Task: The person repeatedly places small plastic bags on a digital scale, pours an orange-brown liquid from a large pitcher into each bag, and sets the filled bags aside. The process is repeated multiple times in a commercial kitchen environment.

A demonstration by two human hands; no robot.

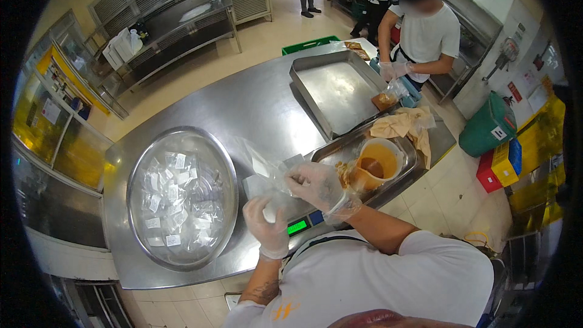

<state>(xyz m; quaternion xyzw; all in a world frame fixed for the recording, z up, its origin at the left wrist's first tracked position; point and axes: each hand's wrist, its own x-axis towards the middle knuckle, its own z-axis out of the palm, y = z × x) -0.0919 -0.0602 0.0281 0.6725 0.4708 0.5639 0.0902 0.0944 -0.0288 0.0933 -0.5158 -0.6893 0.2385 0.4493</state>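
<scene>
My right hand (319, 187), in a clear plastic glove, pinches the mouth of a clear plastic bag (260, 164) that bears a white label. The bag stretches away to the left, above a digital scale with a lit green display (297, 227). My left hand (268, 227), gloved too, is beside the scale's near left side. Its thumb and fingers are curled and apart, with nothing visible between them. Beyond my right wrist, a plastic pitcher (379, 164) of orange-brown sauce stands in a metal tray (325, 154). Orange-brown food bits (342, 174) lie beside the pitcher.
Left on the steel table (255, 109) is a large round metal tray (136, 191) with several labelled clear bags (175, 200). A deep rectangular pan (339, 86) stands farther back. Crumpled tan cloth (403, 125) drapes the sauce tray's corner. A gloved co-worker (428, 36) handles a filled bag (387, 98).
</scene>
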